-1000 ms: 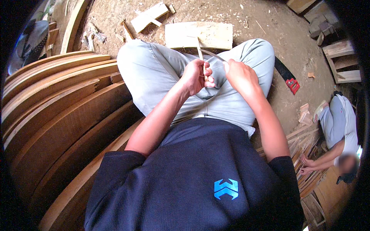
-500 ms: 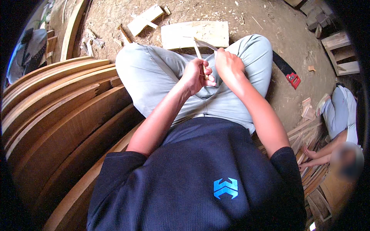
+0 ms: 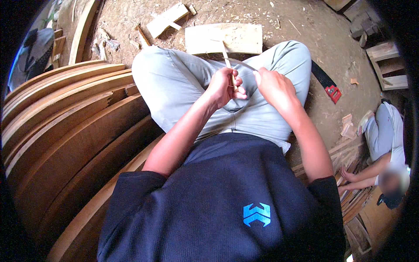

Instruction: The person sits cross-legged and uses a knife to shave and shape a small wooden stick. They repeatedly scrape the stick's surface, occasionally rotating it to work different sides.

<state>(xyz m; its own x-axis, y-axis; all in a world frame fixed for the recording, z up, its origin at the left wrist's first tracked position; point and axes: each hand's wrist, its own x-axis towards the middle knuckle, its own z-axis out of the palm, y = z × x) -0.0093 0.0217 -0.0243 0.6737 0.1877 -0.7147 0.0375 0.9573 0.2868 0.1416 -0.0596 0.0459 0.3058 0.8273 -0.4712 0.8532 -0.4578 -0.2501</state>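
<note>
My left hand [image 3: 224, 87] is closed around a thin, pale wooden stick [image 3: 225, 56], which points away from me and slants a little left above my lap. In my right hand [image 3: 276, 88], closed to the right of it, is a knife; its handle is hidden in the fist. The slim knife blade [image 3: 244, 64] reaches left toward the stick, near its middle; whether it touches the wood I cannot tell. Just beyond the stick's tip lies a flat, pale wooden board [image 3: 244, 37] on the ground, in front of my crossed legs.
Long curved-looking planks [image 3: 65, 131] are stacked at my left. A handsaw with a red handle [image 3: 333, 93] lies beside my right knee. Wood offcuts [image 3: 168, 19] and shavings are scattered on the dirt floor ahead. Another person [image 3: 384, 131] sits at far right beside wooden strips.
My right hand has drawn back toward me and to the right, bringing the knife blade from near the stick's tip down along it. My left hand has stayed nearly still.
</note>
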